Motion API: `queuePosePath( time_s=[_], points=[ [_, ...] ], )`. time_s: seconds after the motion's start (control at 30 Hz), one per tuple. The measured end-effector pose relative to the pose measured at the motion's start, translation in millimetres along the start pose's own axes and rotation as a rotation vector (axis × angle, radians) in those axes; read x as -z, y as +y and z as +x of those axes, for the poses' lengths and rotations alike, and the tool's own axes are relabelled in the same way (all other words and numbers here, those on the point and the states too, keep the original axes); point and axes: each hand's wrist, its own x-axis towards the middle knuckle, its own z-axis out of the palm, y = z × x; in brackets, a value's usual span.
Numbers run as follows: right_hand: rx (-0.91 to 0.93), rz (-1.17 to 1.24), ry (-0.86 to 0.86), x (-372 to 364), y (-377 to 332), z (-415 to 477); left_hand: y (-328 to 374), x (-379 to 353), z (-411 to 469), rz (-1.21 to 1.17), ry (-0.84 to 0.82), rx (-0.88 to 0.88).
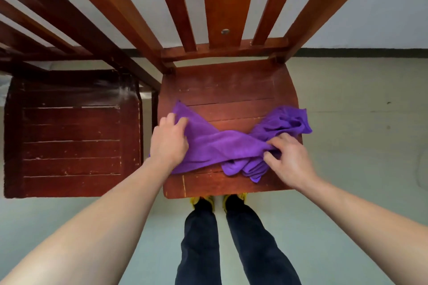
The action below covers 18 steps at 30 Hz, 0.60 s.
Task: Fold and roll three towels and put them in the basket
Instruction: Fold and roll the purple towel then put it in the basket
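— Head view, left to right: found left grip (170,139) clamped on the purple towel (222,146) at its left edge, right grip (291,162) pinching the bunched right end.
— Lay twisted across the chair seat (227,90). Likely needed pulling taut, spreading flat, corners squared before folding. Saw no basket.

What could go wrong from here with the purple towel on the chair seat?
1. The purple towel is bunched and twisted between the left hand and the right hand, so a fold started now would likely come out uneven.
2. Its right end hangs past the edge of the chair seat and could slide off onto the floor if the grip loosens.
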Motion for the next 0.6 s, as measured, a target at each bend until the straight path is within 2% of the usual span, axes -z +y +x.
queuePosePath(
  time_s=[0.1,0.27,0.33,0.53,0.6],
  points=[
    [0.044,0.000,0.045,-2,4,3,16,-6,36,0.099,-0.046,-0.130],
    [0.053,0.004,0.152,6,-1,7,20,-4,40,0.225,-0.075,-0.126],
    [0.072,0.010,0.176,13,-11,7,6,1,25,0.147,-0.086,-0.091],
    [0.192,0.023,0.150,36,-65,18,-55,44,-22,-0.327,0.097,-0.184],
    [0.196,0.026,0.131,42,-89,21,-75,67,-42,-0.379,0.118,-0.162]
  ],
)
